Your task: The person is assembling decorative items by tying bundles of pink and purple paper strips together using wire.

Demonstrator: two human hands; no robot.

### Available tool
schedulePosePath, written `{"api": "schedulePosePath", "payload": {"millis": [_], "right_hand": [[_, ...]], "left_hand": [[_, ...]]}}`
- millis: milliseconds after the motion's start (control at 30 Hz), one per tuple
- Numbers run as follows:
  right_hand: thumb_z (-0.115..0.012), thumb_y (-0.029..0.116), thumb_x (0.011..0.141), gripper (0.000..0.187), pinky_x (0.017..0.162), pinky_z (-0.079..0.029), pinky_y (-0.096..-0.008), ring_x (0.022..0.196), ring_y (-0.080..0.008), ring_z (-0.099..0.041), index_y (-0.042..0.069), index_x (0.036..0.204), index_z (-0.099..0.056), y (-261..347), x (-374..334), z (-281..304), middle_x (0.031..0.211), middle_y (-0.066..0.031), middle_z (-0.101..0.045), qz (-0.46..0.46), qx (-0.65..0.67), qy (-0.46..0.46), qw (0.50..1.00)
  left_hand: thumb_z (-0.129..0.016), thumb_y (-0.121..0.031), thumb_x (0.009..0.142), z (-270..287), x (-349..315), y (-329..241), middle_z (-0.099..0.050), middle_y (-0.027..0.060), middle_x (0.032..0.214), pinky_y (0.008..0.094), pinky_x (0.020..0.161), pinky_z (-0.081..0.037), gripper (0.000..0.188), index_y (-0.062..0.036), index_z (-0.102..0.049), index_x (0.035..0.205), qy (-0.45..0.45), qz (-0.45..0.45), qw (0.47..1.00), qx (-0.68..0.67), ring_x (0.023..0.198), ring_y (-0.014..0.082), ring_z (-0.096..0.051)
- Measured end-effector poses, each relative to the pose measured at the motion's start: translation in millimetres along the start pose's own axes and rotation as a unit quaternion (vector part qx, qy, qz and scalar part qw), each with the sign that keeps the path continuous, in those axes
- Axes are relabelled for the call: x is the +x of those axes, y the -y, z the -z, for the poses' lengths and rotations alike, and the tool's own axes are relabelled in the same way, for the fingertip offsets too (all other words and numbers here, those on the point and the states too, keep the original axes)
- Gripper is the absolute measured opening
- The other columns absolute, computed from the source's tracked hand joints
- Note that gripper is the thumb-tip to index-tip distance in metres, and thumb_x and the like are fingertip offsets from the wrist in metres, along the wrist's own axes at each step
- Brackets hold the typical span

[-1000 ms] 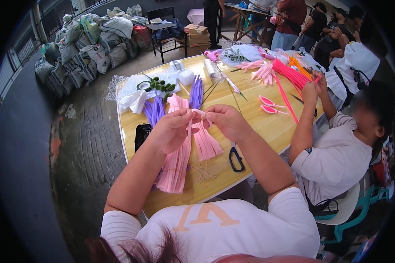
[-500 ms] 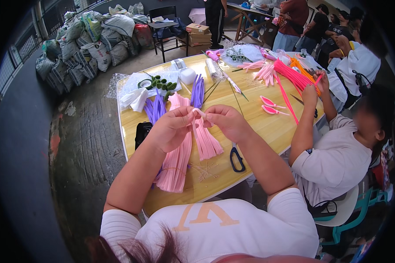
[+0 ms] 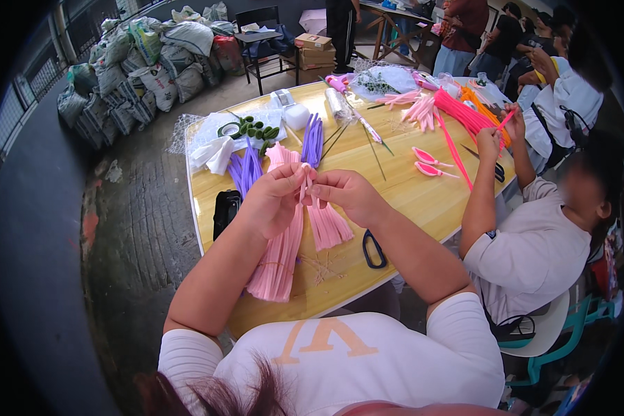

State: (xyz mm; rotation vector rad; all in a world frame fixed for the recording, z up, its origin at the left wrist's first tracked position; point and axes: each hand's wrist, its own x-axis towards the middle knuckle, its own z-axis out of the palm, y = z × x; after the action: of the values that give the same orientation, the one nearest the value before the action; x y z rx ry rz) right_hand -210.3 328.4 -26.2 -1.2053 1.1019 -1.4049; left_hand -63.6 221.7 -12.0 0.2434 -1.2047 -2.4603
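A pale pink pipe cleaner (image 3: 304,179), folded over at the top with its ends hanging down, is pinched between my two hands above the table. My left hand (image 3: 276,197) grips it from the left with fingers closed. From the other side, the thumb and fingers of my right hand (image 3: 347,196) press on it. Beneath lie a long bundle of pink pipe cleaners (image 3: 279,270) and a shorter pink bundle (image 3: 330,227). Purple pipe cleaners (image 3: 245,168) rest beyond my left hand, with another purple bunch (image 3: 313,137) farther off.
Dark-handled scissors (image 3: 374,249) lie near my right forearm on the wooden table (image 3: 409,208). A black case (image 3: 225,210) sits at the left edge. Green tape (image 3: 229,130) and a glue gun (image 3: 337,84) are farther back. At right, a co-worker (image 3: 534,236) handles bright pink strands.
My hands have drawn closer together and slightly left. The pipe cleaner, bent in an arch before, now has its two sides hanging close together. The co-worker's hands have shifted slightly.
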Motion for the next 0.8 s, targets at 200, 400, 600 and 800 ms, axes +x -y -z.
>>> {"api": "schedulePosePath", "payload": {"millis": [200, 400, 600, 800], "right_hand": [[-0.059, 0.012, 0.088, 0.017, 0.077, -0.047, -0.0244, 0.082, -0.0107, -0.060, -0.003, 0.097, -0.061, -0.2, -2.9, -1.0, 0.090, -0.0061, -0.065, 0.027, -0.020, -0.031, 0.999], [-0.059, 0.010, 0.088, 0.016, 0.074, -0.047, -0.0223, 0.082, -0.0094, -0.059, -0.003, 0.097, -0.061, 5.2, -3.6, -0.9, 0.090, -0.0056, -0.064, 0.032, -0.037, -0.064, 0.997], [-0.061, 0.008, 0.086, 0.015, 0.071, -0.046, -0.0199, 0.080, -0.0068, -0.057, -0.003, 0.097, -0.061, 1.8, -2.1, 0.6, 0.087, -0.0029, -0.063, 0.128, -0.008, -0.152, 0.980], [-0.063, 0.007, 0.084, 0.012, 0.065, -0.047, -0.0196, 0.073, -0.0065, -0.058, -0.003, 0.090, -0.063, 7.7, -5.9, 1.6, 0.080, -0.0032, -0.063, 0.121, -0.087, -0.155, 0.976]], "left_hand": [[-0.057, -0.017, 0.088, -5.3, 0.5, 0.2, -0.061, 0.0035, 0.083, 0.0292, 0.072, -0.043, 0.014, -0.0037, -0.060, 0.090, -0.032, 0.010, 0.999, -0.024, 0.077, 0.0147, -0.056], [-0.057, -0.020, 0.088, 0.9, 1.7, 2.1, -0.061, 0.0019, 0.086, 0.0277, 0.075, -0.042, 0.015, -0.0061, -0.060, 0.093, -0.043, 0.003, 0.999, 0.007, 0.082, 0.0127, -0.056], [-0.058, -0.022, 0.088, -5.9, -0.7, 0.6, -0.062, -0.0012, 0.090, 0.0261, 0.078, -0.042, 0.015, -0.0098, -0.060, 0.097, -0.042, 0.051, 0.997, 0.037, 0.085, 0.0105, -0.057], [-0.056, -0.021, 0.090, -6.9, -0.9, 10.6, -0.061, 0.0009, 0.092, 0.0322, 0.082, -0.045, 0.017, -0.0088, -0.059, 0.102, -0.004, 0.088, 0.996, 0.033, 0.088, 0.0124, -0.058]]}}
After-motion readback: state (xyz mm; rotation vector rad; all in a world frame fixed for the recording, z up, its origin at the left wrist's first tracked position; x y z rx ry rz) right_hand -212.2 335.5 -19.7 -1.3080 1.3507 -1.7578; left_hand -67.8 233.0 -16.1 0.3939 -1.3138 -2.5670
